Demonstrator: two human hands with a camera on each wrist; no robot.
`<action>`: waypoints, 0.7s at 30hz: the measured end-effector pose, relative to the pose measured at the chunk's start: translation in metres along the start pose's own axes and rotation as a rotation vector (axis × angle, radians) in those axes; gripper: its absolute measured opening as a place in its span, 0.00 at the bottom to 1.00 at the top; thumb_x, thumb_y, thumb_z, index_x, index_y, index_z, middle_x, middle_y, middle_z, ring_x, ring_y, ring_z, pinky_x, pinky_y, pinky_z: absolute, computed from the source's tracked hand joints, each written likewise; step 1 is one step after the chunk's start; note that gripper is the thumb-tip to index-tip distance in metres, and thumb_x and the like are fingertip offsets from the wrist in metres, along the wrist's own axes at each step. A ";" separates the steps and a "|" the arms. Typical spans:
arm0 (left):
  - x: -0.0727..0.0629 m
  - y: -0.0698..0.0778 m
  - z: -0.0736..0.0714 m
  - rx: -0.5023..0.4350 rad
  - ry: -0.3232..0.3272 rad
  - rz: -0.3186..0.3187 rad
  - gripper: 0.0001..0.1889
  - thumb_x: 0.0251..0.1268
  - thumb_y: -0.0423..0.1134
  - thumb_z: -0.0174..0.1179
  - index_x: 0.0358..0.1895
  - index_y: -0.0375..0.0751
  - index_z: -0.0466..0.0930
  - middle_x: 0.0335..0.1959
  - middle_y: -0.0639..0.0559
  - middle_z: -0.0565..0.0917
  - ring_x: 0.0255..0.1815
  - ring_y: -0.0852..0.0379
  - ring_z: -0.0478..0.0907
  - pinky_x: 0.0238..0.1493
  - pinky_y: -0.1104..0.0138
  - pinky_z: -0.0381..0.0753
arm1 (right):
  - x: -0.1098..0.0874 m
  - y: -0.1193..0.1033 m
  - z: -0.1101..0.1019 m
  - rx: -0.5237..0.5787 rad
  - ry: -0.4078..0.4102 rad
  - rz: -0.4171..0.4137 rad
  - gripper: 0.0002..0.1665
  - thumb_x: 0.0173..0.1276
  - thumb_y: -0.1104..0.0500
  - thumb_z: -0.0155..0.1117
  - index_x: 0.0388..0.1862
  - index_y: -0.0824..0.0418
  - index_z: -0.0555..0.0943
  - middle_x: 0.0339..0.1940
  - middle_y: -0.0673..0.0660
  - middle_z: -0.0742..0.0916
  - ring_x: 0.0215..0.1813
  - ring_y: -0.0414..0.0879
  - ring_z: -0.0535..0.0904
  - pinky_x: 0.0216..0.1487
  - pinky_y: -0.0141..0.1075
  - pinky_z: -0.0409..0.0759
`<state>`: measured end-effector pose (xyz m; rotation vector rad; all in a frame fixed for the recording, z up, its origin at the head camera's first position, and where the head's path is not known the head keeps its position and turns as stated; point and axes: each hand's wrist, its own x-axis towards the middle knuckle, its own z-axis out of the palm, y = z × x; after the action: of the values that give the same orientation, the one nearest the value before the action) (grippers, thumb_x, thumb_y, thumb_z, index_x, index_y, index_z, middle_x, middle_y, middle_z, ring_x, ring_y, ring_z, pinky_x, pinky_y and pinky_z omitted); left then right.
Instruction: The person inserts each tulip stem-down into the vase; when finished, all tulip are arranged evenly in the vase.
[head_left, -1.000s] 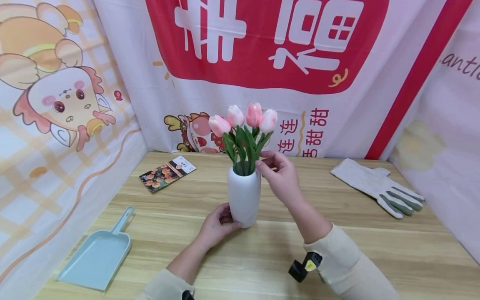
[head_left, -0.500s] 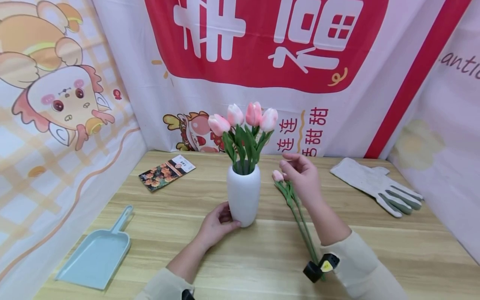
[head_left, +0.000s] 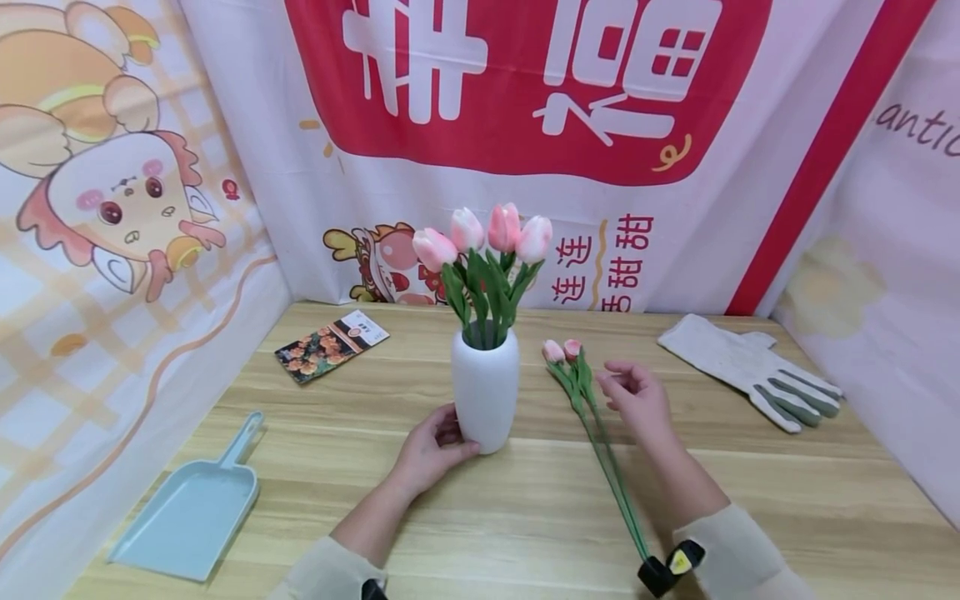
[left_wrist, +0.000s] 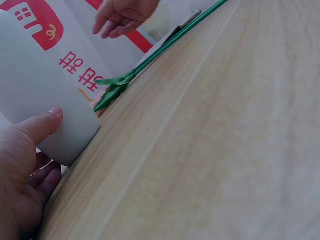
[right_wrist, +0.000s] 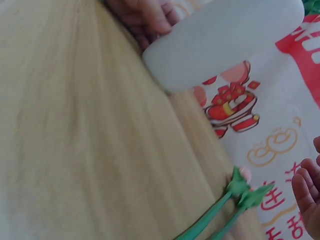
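Note:
A white vase [head_left: 485,392] stands upright on the wooden table, holding several pink-and-white tulips [head_left: 491,275] with green leaves. My left hand [head_left: 431,457] grips the vase low on its side; in the left wrist view its thumb [left_wrist: 47,122] lies along the white wall and the other fingers curl in near the base. Two loose tulips [head_left: 577,382] lie on the table to the right of the vase, blooms toward the back. Just right of their leaves hovers my right hand [head_left: 641,404], fingers relaxed and nothing in them.
Back left lies a seed packet [head_left: 332,346] with orange flowers on it. A light blue dustpan [head_left: 191,517] is at the front left. White-and-grey gloves [head_left: 750,367] rest at the right. Printed cloth [head_left: 420,187] hangs behind the table.
My right hand has gone from the tulip leaves at the vase's mouth out to the right and down beside the loose tulips, uncovering them. The left hand and vase have stayed put.

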<state>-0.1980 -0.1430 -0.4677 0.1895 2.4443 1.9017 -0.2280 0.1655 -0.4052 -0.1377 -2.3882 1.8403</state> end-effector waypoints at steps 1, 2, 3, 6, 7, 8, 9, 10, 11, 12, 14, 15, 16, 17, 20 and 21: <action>0.000 0.000 0.000 -0.005 0.002 0.003 0.33 0.52 0.35 0.74 0.64 0.37 0.73 0.55 0.40 0.82 0.54 0.45 0.81 0.60 0.53 0.81 | 0.000 0.006 -0.001 -0.018 -0.006 0.013 0.22 0.72 0.58 0.60 0.60 0.68 0.74 0.33 0.43 0.82 0.34 0.31 0.77 0.37 0.24 0.82; -0.001 0.001 0.000 -0.012 0.001 0.003 0.33 0.52 0.35 0.74 0.64 0.37 0.73 0.55 0.40 0.82 0.55 0.45 0.81 0.60 0.53 0.81 | 0.001 0.011 -0.002 -0.034 -0.014 0.024 0.23 0.72 0.58 0.60 0.61 0.69 0.74 0.34 0.45 0.83 0.34 0.31 0.76 0.37 0.24 0.82; -0.001 0.001 0.000 -0.014 0.001 0.007 0.33 0.52 0.34 0.74 0.64 0.37 0.73 0.55 0.39 0.82 0.55 0.44 0.81 0.60 0.53 0.81 | 0.001 0.015 -0.003 -0.049 -0.020 0.033 0.24 0.72 0.57 0.61 0.61 0.69 0.74 0.35 0.47 0.83 0.34 0.32 0.77 0.37 0.25 0.81; -0.001 0.001 0.000 -0.015 -0.001 0.011 0.33 0.52 0.34 0.73 0.64 0.36 0.73 0.55 0.39 0.82 0.55 0.44 0.81 0.60 0.53 0.81 | -0.001 0.026 -0.005 -0.089 -0.042 0.074 0.25 0.71 0.57 0.61 0.62 0.68 0.73 0.39 0.52 0.84 0.33 0.34 0.77 0.37 0.25 0.81; -0.001 0.000 0.000 -0.014 -0.001 0.010 0.33 0.52 0.34 0.73 0.64 0.36 0.73 0.55 0.39 0.82 0.55 0.45 0.81 0.60 0.53 0.81 | -0.001 0.029 -0.006 -0.102 -0.051 0.087 0.25 0.71 0.58 0.61 0.62 0.68 0.73 0.41 0.53 0.84 0.33 0.35 0.77 0.37 0.25 0.80; 0.000 0.000 0.000 -0.013 -0.002 0.009 0.33 0.52 0.34 0.74 0.64 0.37 0.73 0.55 0.39 0.82 0.55 0.45 0.81 0.60 0.53 0.81 | -0.002 0.031 -0.006 -0.116 -0.064 0.094 0.25 0.70 0.58 0.61 0.63 0.68 0.73 0.42 0.55 0.84 0.34 0.35 0.78 0.37 0.25 0.81; 0.000 0.000 0.000 -0.011 -0.002 0.009 0.33 0.52 0.35 0.74 0.64 0.37 0.73 0.55 0.39 0.82 0.55 0.45 0.81 0.60 0.53 0.81 | -0.002 0.033 -0.007 -0.133 -0.078 0.100 0.25 0.70 0.59 0.60 0.63 0.69 0.73 0.43 0.57 0.85 0.34 0.35 0.78 0.37 0.26 0.81; 0.000 -0.001 0.000 -0.008 -0.003 0.011 0.33 0.52 0.35 0.74 0.64 0.37 0.73 0.55 0.39 0.82 0.54 0.45 0.81 0.60 0.54 0.81 | -0.003 0.035 -0.007 -0.142 -0.092 0.114 0.25 0.70 0.60 0.60 0.63 0.69 0.73 0.44 0.58 0.85 0.34 0.36 0.79 0.37 0.26 0.81; 0.000 -0.001 -0.001 -0.009 -0.003 0.009 0.33 0.52 0.36 0.74 0.63 0.37 0.73 0.55 0.39 0.82 0.54 0.45 0.81 0.60 0.54 0.81 | -0.004 0.037 -0.008 -0.157 -0.107 0.120 0.25 0.69 0.60 0.60 0.63 0.70 0.73 0.44 0.60 0.85 0.34 0.36 0.79 0.36 0.26 0.82; 0.000 -0.001 -0.001 -0.007 -0.004 0.010 0.33 0.52 0.36 0.74 0.64 0.37 0.73 0.55 0.39 0.82 0.54 0.45 0.81 0.60 0.54 0.81 | -0.004 0.038 -0.008 -0.163 -0.120 0.127 0.26 0.69 0.61 0.61 0.63 0.70 0.72 0.44 0.61 0.85 0.33 0.36 0.79 0.35 0.27 0.82; 0.000 -0.001 -0.001 -0.002 -0.004 0.012 0.33 0.52 0.36 0.74 0.64 0.36 0.72 0.55 0.39 0.82 0.54 0.45 0.81 0.60 0.54 0.81 | -0.005 0.042 -0.008 -0.170 -0.145 0.132 0.26 0.69 0.61 0.61 0.62 0.72 0.72 0.44 0.62 0.85 0.32 0.37 0.80 0.32 0.28 0.83; 0.000 -0.001 -0.001 -0.002 -0.005 0.010 0.33 0.52 0.36 0.74 0.64 0.37 0.72 0.55 0.39 0.82 0.54 0.45 0.81 0.60 0.54 0.81 | -0.005 0.043 -0.008 -0.170 -0.154 0.134 0.26 0.69 0.62 0.61 0.62 0.73 0.72 0.44 0.63 0.85 0.31 0.38 0.80 0.31 0.29 0.82; 0.000 -0.001 -0.001 0.001 -0.005 0.014 0.33 0.52 0.36 0.74 0.64 0.36 0.72 0.55 0.39 0.82 0.54 0.45 0.81 0.60 0.54 0.81 | -0.006 0.044 -0.008 -0.166 -0.161 0.141 0.26 0.68 0.62 0.62 0.62 0.73 0.72 0.45 0.64 0.85 0.31 0.38 0.80 0.30 0.29 0.82; 0.000 0.000 -0.001 -0.002 -0.004 0.010 0.33 0.52 0.36 0.74 0.64 0.37 0.73 0.55 0.39 0.82 0.55 0.45 0.81 0.60 0.54 0.81 | -0.006 0.045 -0.008 -0.170 -0.166 0.140 0.26 0.68 0.62 0.62 0.62 0.73 0.72 0.46 0.65 0.85 0.31 0.38 0.79 0.29 0.29 0.82; -0.001 0.000 0.000 -0.005 -0.001 0.010 0.33 0.52 0.35 0.74 0.63 0.37 0.73 0.55 0.39 0.82 0.54 0.46 0.81 0.60 0.54 0.81 | -0.005 0.047 -0.008 -0.218 -0.177 0.129 0.26 0.67 0.61 0.64 0.61 0.73 0.74 0.47 0.66 0.85 0.32 0.39 0.79 0.30 0.29 0.81; -0.001 0.001 0.000 -0.004 0.001 0.011 0.33 0.52 0.35 0.74 0.63 0.37 0.73 0.55 0.40 0.82 0.54 0.46 0.81 0.60 0.53 0.81 | -0.005 0.047 -0.007 -0.240 -0.180 0.128 0.26 0.66 0.60 0.65 0.60 0.72 0.74 0.47 0.65 0.85 0.33 0.39 0.79 0.31 0.29 0.81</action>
<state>-0.1970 -0.1431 -0.4672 0.2022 2.4446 1.9112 -0.2222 0.1838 -0.4489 -0.1569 -2.7808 1.6738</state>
